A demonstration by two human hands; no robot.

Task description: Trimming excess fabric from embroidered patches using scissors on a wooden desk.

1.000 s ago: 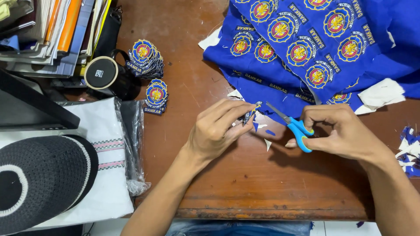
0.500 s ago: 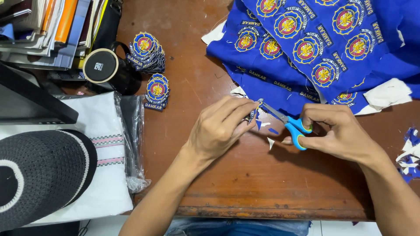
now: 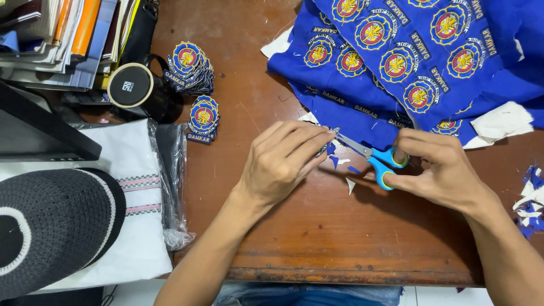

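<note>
Fingers (image 3: 309, 141) of your left hand (image 3: 277, 164) are pinching a small patch (image 3: 328, 148); right hand (image 3: 442, 170) is gripping blue scissors (image 3: 377, 158), trimming it. Cut patches (image 3: 195, 73) are piling far-left on the tabletop (image 3: 340, 238); blue sheet (image 3: 408, 62) beyond remains mostly uncut.

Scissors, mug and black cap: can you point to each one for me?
scissors (image 3: 381, 161), head view, on the blue handle loops
mug (image 3: 131, 86), head view, on its round top
black cap (image 3: 45, 226), head view, on the knitted crown

Small sewing workshop: embroidered badge cloth (image 3: 430, 62), cut patch stacks (image 3: 190, 68), fabric scraps (image 3: 530, 198) on wooden desk (image 3: 317, 238).
</note>
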